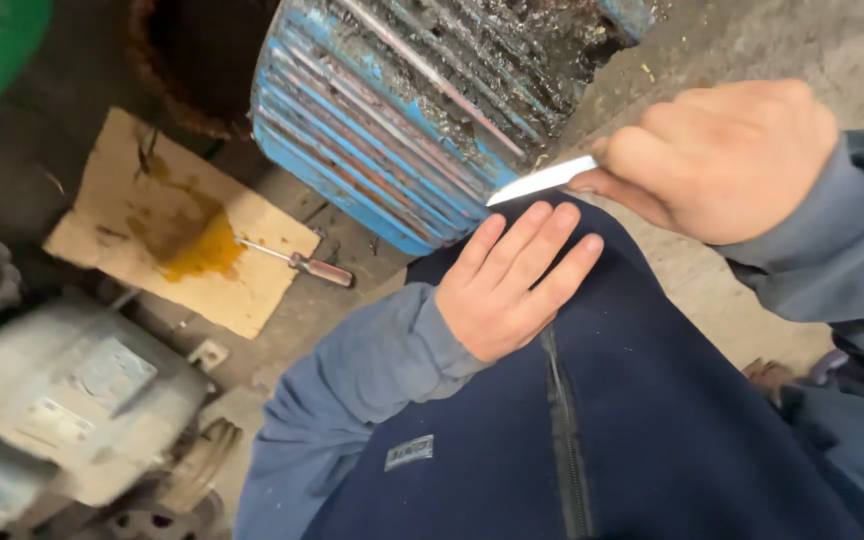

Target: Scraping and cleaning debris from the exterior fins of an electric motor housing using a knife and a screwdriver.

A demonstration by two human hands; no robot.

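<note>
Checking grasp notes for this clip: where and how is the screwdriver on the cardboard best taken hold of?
Grip the screwdriver by its reddish-brown handle, the thicker end lying just off the cardboard's right edge on the floor. Coming from above, fingers across the handle, looks best: it lies flat, and the thin shaft runs over the yellow-stained cardboard. Both hands are away from it; the right hand holds a pale blade.

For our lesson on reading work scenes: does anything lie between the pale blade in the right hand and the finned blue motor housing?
Nothing visible does. The right hand grips the pale blade, whose tip reaches the edge of the blue motor housing. The left hand rests flat on the dark garment, below the blade, not across its path.
</note>
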